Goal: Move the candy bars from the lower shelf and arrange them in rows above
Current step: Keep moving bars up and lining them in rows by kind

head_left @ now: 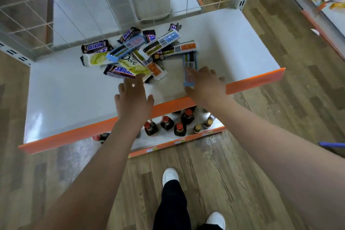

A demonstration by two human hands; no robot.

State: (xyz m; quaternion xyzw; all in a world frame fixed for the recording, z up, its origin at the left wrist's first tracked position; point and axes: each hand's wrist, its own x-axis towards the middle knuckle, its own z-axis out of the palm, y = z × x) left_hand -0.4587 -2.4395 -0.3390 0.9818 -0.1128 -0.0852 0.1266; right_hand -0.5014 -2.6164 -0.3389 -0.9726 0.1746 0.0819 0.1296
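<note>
Candy bars lie in a messy pile on the white shelf. One blue bar lies apart; the right hand rests on it, fingers straight. The left hand is spread wide near the pile, holding nothing. Bottles stand below.

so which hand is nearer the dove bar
Left. The left hand reaches toward the pile with its fingertips just short of the dove bar. The right hand is off to the side, resting on a separate blue bar.
</note>
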